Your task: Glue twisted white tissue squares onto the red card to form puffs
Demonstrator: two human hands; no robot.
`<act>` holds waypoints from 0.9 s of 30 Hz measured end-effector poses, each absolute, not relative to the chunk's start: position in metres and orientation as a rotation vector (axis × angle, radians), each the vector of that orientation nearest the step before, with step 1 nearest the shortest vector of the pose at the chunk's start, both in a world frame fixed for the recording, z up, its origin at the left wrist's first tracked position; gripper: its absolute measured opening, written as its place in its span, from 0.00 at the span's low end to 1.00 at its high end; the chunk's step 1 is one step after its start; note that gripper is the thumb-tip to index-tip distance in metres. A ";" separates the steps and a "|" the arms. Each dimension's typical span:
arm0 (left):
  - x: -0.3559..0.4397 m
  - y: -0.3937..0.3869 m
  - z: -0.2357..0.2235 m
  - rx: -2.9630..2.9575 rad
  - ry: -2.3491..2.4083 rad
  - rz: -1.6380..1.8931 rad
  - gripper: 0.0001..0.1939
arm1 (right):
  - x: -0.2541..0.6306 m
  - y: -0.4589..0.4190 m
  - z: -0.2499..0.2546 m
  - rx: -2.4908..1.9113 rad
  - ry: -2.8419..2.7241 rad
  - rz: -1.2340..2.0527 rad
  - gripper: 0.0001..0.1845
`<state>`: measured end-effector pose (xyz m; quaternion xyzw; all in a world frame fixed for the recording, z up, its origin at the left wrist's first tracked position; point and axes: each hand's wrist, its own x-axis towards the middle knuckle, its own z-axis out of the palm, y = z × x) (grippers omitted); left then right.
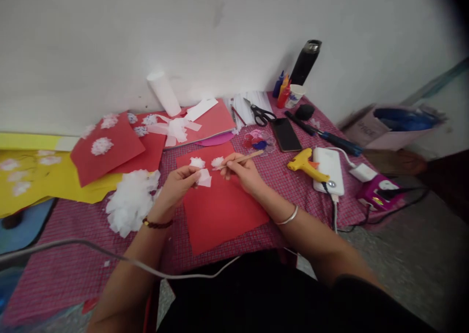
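My left hand [183, 180] pinches a small square of thin white paper [205, 178] above a red sheet [223, 211]. In my right hand [240, 169] is a slim wooden stick [252, 155], held like a pen, its lower tip close to the white square. Two white ruffled paper flowers lie near the sheet's far edge: one [197, 162] by my left fingers, the other [217, 162] beside my right fingertips. Left of my left wrist, a heap of white tissue pieces [130, 201] rests on the checked tablecloth.
Behind lie a paint palette [259, 141], black scissors [261, 114] and a phone [286, 135]. A yellow glue gun [308, 164] rests against a white power bank [329, 169] on the right. Red cards with flowers [106, 150] lie left. A cable [146, 266] crosses in front.
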<state>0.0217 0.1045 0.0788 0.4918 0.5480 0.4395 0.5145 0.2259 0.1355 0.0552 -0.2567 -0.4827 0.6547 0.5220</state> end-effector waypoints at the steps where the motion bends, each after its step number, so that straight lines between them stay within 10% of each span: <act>1: 0.025 0.104 0.074 1.208 1.315 1.031 0.09 | 0.225 0.134 0.055 -0.617 -1.188 1.563 0.11; 20: 0.009 0.098 0.053 2.176 1.343 0.562 0.15 | 0.223 0.132 0.050 -0.680 -1.495 1.625 0.05; 27: 0.017 0.096 0.059 1.755 1.311 0.793 0.02 | 0.223 0.132 0.052 -0.680 -1.468 1.603 0.05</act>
